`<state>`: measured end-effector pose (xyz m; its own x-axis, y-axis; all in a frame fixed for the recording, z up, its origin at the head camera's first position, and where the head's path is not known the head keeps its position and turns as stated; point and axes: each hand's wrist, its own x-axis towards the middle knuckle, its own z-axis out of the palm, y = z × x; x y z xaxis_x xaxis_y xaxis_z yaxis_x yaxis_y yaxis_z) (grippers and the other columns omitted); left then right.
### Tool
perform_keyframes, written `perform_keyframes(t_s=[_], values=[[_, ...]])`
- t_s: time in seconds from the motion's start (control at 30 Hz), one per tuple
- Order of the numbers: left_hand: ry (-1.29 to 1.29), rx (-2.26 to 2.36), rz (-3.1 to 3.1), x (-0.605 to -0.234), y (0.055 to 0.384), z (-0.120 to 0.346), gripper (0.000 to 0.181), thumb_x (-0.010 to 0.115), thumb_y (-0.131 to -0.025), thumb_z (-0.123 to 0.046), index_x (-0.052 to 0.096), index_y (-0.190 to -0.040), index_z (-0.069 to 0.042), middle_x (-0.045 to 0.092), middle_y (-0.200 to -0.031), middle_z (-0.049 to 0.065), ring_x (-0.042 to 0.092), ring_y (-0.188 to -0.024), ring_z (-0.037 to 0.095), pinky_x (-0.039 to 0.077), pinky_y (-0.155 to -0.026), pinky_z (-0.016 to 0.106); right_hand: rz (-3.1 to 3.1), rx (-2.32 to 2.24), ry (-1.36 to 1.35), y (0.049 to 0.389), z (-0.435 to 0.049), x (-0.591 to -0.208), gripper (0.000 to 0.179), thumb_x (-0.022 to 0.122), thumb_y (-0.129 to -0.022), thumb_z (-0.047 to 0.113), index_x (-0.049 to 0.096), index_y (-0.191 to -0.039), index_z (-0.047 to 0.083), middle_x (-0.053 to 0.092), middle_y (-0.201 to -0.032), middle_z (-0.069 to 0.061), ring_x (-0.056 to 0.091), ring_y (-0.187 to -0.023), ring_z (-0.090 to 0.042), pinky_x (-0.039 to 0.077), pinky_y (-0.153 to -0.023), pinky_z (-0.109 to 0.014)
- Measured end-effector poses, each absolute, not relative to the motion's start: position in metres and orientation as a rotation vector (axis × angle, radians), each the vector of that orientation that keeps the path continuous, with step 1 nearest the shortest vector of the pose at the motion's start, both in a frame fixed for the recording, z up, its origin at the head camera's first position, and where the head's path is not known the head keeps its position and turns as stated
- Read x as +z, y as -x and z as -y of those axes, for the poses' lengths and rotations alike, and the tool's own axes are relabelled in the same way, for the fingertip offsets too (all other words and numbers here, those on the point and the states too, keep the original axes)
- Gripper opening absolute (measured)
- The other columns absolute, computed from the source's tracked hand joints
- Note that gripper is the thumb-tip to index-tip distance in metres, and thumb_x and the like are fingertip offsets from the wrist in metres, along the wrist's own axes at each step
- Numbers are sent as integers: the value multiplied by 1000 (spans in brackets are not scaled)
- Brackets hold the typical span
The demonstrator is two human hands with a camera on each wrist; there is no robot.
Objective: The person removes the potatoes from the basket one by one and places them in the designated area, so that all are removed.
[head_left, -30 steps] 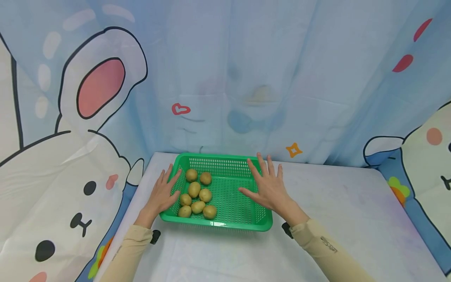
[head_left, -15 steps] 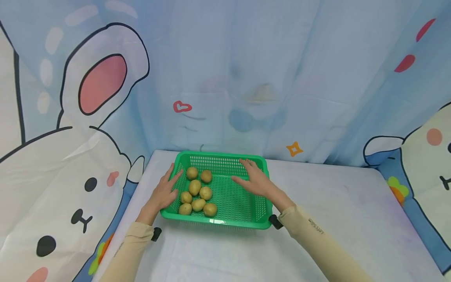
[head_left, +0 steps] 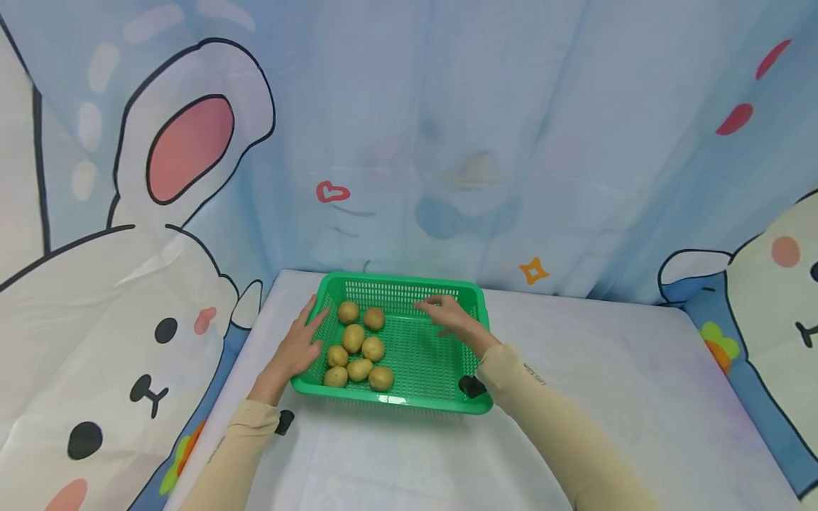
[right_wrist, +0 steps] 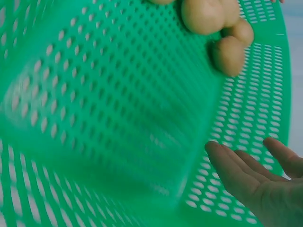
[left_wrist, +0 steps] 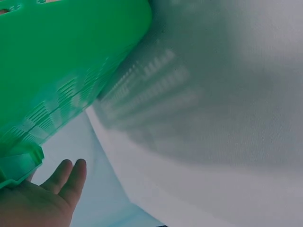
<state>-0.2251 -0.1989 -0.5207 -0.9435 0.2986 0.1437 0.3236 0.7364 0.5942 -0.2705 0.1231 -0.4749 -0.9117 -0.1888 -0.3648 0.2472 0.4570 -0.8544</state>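
A green plastic basket [head_left: 434,405] with slotted walls sits on the table, and several potatoes [head_left: 353,338] lie in its left half. My left hand [head_left: 297,349] is at the basket's left rim, its fingers spread and fairly straight. In the left wrist view, that hand [left_wrist: 47,203] is against the rim, with two fingers extended outside the wall. Over the right part of the basket hovers my right hand [head_left: 451,318], relaxed and holding nothing. The right wrist view has the right hand [right_wrist: 265,189] near the slotted wall, apart from the potatoes [right_wrist: 203,16].
A white cloth [head_left: 575,376] covers the table, which extends to the right of the basket. Behind it hangs a light blue curtain [head_left: 409,106] with cartoon rabbits. A black wrist camera [head_left: 471,387] on the right arm overlaps the basket's front right corner.
My right hand has moved left and inward from the basket's right rim to above its inside, its spread fingers drawing together. The left hand has stayed at the left rim. The potatoes have not moved.
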Motion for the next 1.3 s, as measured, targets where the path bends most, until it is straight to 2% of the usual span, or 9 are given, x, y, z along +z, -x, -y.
perform_keyframes(t_s=[0.07, 0.17, 0.47, 0.77, 1.1, 1.3], values=[[531, -1046, 2876, -522, 226, 200, 68, 43, -84, 1, 35, -151, 2, 8, -164, 19, 17, -146, 45, 21, -112, 65, -2265, -1469, -71, 271, -118, -482, 61, 53, -101, 36, 40, -147, -2, 35, -151, -26, 41, -131, -50, 44, -99, -60], [540, -1094, 2855, -524, 227, 200, 68, 43, -83, 2, 35, -151, 3, 7, -164, 19, 13, -147, 43, 15, -114, 63, -2227, -1497, -98, 270, -108, -489, 59, 54, -101, 33, 40, -147, -2, 35, -151, -26, 41, -131, -51, 43, -99, -60], [523, -1240, 2819, -522, 229, 199, 67, 43, -84, 4, 33, -151, 5, 4, -164, 19, 9, -149, 41, 18, -114, 61, -2105, -1670, -175, 276, -76, -496, 56, 56, -100, 26, 38, -147, 0, 31, -152, -25, 37, -134, -51, 41, -102, -59], [522, -1275, 2818, -522, 229, 200, 67, 44, -84, 6, 34, -150, 6, 4, -164, 19, 9, -149, 40, 19, -114, 60, -2072, -1687, -178, 282, -59, -512, 54, 54, -101, 21, 37, -146, -4, 33, -149, -30, 44, -128, -51, 46, -97, -58], [529, -1306, 2795, -523, 228, 203, 66, 44, -84, 5, 36, -149, 6, 4, -164, 20, 9, -149, 41, 20, -114, 61, -2062, -1706, -168, 286, -47, -520, 52, 58, -99, 16, 42, -143, -5, 43, -140, -31, 57, -115, -47, 54, -85, -52], [550, -1327, 2772, -526, 229, 203, 65, 43, -84, 6, 37, -148, 7, 5, -163, 21, 9, -148, 42, 20, -114, 62, -2048, -1725, -193, 289, -40, -525, 47, 58, -98, 14, 46, -140, -4, 49, -135, -29, 58, -114, -46, 53, -88, -54]])
